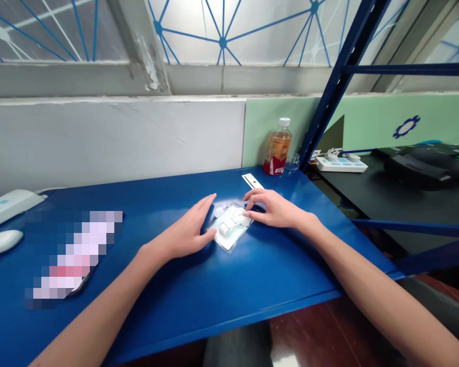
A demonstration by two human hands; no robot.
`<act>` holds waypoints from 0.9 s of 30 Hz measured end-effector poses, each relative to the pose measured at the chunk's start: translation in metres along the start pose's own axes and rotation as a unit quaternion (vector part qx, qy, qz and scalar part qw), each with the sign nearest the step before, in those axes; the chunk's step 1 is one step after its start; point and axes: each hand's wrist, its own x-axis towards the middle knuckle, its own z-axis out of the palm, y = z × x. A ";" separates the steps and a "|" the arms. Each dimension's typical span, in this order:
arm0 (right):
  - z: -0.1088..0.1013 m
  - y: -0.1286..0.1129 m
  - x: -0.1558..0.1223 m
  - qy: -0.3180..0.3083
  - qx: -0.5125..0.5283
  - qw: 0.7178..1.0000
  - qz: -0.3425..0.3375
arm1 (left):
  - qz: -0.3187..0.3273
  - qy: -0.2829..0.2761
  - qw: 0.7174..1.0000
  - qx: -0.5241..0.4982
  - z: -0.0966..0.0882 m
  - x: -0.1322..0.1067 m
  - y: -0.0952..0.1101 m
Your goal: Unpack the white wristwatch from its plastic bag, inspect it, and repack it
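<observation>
A clear plastic packet (231, 227) with a white and pale-green card and white pieces inside lies flat on the blue table (199, 300). At its left edge, my left hand (185, 229) has its fingers stretched out and its thumb near the plastic. My right hand (273, 208) is at the packet's right edge, fingers bent and parted, the thumb touching or just over it. Neither hand visibly grips the packet. Behind my right hand lies a small white strip (251, 180) with a dark slot, partly covered by the fingers.
A drink bottle (278, 148) with a white cap stands at the back right, beside a small clear container (292, 162). On the left are a blurred-out phone-like object (76, 257), a white power strip (13, 206) and a white rounded device (3, 242). A blue metal frame (331, 92) rises on the right.
</observation>
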 end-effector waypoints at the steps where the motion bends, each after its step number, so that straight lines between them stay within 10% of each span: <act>1: -0.002 0.000 0.000 -0.001 -0.003 1.000 -0.001 | -0.018 0.019 1.000 0.006 0.001 0.001 -0.001; 27: -0.006 0.013 -0.009 -0.098 0.006 0.994 0.051 | -0.041 -0.074 0.996 -0.021 -0.007 0.000 0.012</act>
